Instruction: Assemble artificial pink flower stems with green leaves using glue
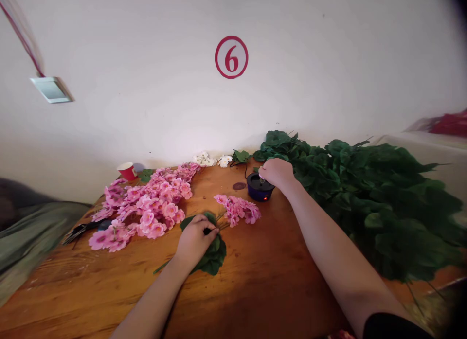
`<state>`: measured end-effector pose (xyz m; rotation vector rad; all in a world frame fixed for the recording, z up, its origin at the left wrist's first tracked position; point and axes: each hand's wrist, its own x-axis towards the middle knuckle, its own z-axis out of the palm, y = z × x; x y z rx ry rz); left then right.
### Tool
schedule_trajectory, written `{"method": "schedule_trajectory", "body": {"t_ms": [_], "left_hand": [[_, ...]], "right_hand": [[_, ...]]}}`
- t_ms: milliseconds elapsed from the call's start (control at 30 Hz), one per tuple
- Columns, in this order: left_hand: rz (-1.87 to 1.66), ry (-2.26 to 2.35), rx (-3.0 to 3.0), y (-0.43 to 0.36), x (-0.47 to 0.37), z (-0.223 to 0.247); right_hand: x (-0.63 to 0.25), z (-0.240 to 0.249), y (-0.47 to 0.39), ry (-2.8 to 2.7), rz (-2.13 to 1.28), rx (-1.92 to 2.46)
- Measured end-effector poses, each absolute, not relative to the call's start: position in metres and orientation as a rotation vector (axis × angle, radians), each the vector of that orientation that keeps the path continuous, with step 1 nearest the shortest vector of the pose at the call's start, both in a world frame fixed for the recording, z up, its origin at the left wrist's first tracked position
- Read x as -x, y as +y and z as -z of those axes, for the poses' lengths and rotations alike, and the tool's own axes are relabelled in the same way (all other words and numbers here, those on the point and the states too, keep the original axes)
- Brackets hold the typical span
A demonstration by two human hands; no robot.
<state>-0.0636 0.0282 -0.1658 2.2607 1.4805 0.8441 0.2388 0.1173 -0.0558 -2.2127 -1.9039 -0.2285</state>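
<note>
My left hand (197, 239) is closed, thumb against fingers, on a sprig of green artificial leaves (213, 256) lying on the table. Thin stems of a pink artificial flower sprig (239, 210) reach those fingers; whether they are gripped too, I cannot tell. My right hand (276, 172) is held in a pinch over a small dark blue pot (259, 190) with a lit red light on its side. Something small shows under its fingertips at the pot's opening, too small to make out.
A heap of pink artificial flowers (160, 198) covers the wooden table's (255, 280) left part, beside a red paper cup (127, 171). Green leaves (350, 198) are piled along the right. White flowers (205, 159) lie against the wall (164, 76). Black-handled tools (85, 228) lie at the left edge.
</note>
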Motion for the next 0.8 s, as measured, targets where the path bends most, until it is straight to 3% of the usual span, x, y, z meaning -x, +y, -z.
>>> {"method": "schedule_trajectory", "body": {"t_ms": [233, 400, 600, 800], "left_hand": [[-1.021, 1.36, -2.329, 0.024, 0.062, 0.164], [-1.005, 1.377, -2.333, 0.023, 0.06, 0.161], [-0.932, 1.354, -2.332, 0.024, 0.062, 0.166], [-0.945, 1.296, -2.374, 0.025, 0.064, 0.171]], "right_hand": [[-0.239, 0.025, 0.091, -1.717, 0.376, 2.08], [-0.228, 0.003, 0.054, -1.534, 0.408, 1.728], [-0.191, 0.015, 0.026, -1.495, -0.266, 1.252], [-0.162, 0.119, 0.036, -1.364, -0.814, 1.25]]}}
